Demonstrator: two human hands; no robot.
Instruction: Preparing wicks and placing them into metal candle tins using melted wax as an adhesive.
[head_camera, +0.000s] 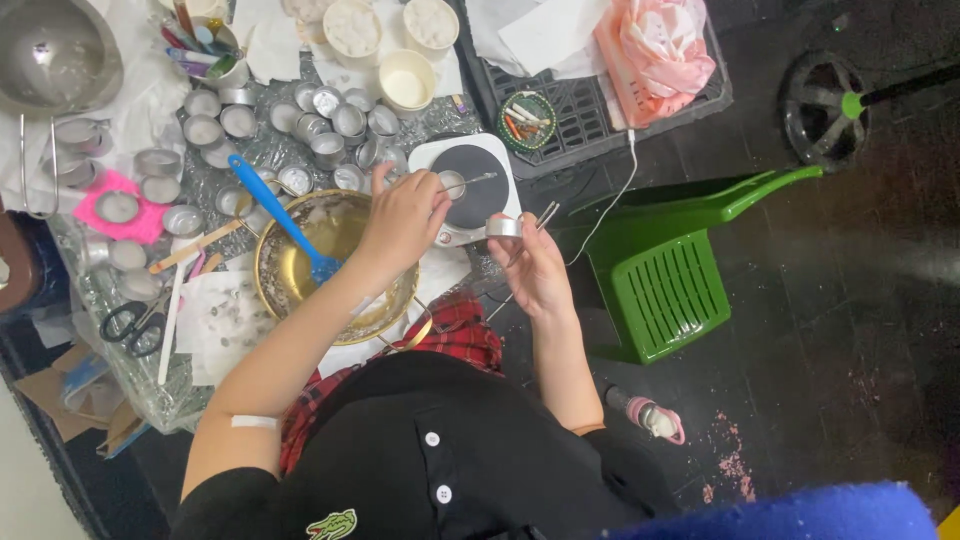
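My left hand (403, 218) reaches over a brass bowl (275, 290) and pinches a thin metal handle with a small round scoop (452, 184), which sits over the black disc of a white hot plate (470, 190). My right hand (537, 270) is just right of the hot plate. It holds a small metal tealight cup (503, 227) at its fingertips, together with two thin metal sticks (547, 214). The bowl holds yellowish liquid, and a blue spatula (285, 220) rests in it.
Several empty metal tealight cups (330, 125) lie on foil behind the bowl, near paper cups of white wax (407, 80). Scissors (132, 328) and wooden sticks lie at left. A green plastic stool (665, 280), a black crate (590, 110) with pink cloth and a fan base (822, 108) stand at right.
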